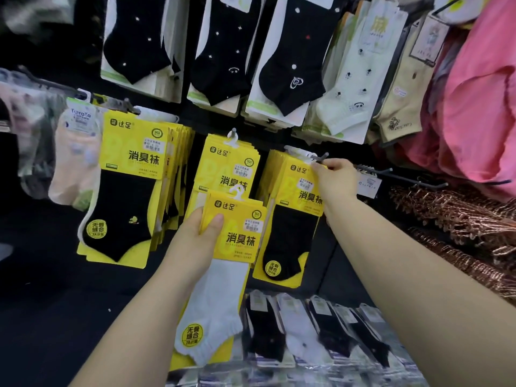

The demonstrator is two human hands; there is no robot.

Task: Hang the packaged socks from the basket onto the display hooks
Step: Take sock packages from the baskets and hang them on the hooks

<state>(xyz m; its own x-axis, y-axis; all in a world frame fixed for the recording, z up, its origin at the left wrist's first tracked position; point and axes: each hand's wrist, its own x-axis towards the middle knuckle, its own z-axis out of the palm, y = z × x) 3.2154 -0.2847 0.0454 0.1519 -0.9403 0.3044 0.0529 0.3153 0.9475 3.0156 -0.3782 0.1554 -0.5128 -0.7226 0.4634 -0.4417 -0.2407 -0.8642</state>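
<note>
Several yellow-carded packs point(131, 152) are already hung. One black-sock pack point(290, 236) is pinched at its top by the right hand point(335, 178) at a wire hook point(321, 157); seating cannot be confirmed. One white-sock pack point(231, 247), stiff glossy card over soft knit, is gripped by the left hand point(201, 233) before the middle row, not yet hung. No basket is seen.

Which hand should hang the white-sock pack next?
Left. The left hand already grips the white-sock pack, its hanger tab free just below the middle hook. The right hand is occupied, pinching the top of a black-sock pack at the right hook.
</note>
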